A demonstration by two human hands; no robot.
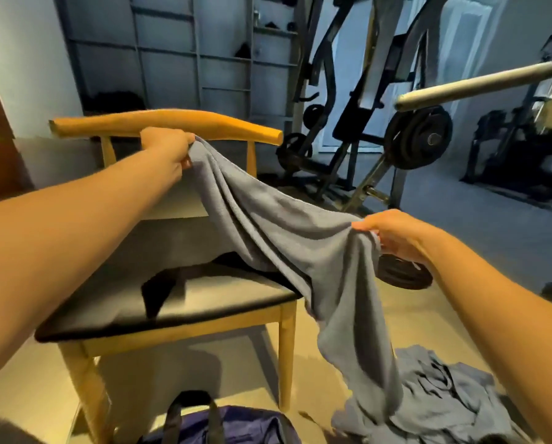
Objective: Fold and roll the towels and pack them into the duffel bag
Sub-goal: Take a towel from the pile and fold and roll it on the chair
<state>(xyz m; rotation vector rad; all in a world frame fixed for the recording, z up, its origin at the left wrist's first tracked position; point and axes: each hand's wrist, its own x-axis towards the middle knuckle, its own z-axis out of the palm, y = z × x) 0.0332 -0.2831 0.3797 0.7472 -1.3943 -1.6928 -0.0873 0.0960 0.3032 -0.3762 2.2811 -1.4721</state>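
Observation:
A grey towel [287, 232] hangs stretched between my two hands above a wooden chair [172, 123]. My left hand [169, 152] pinches one end of it near the chair's backrest. My right hand [393, 235] grips the other end lower and to the right, and a long tail of the towel drops from there toward the floor. A dark blue duffel bag [233, 424] with black handles lies on the floor at the bottom edge. More grey towels [444, 402] lie crumpled on the floor at the lower right.
The chair has a dark padded seat [133, 302]. Behind it stand a shelving frame [197, 59] and a weight machine with plates [418, 139]. A metal bar [479, 84] juts in from the right. A loose weight plate [406, 274] lies on the floor.

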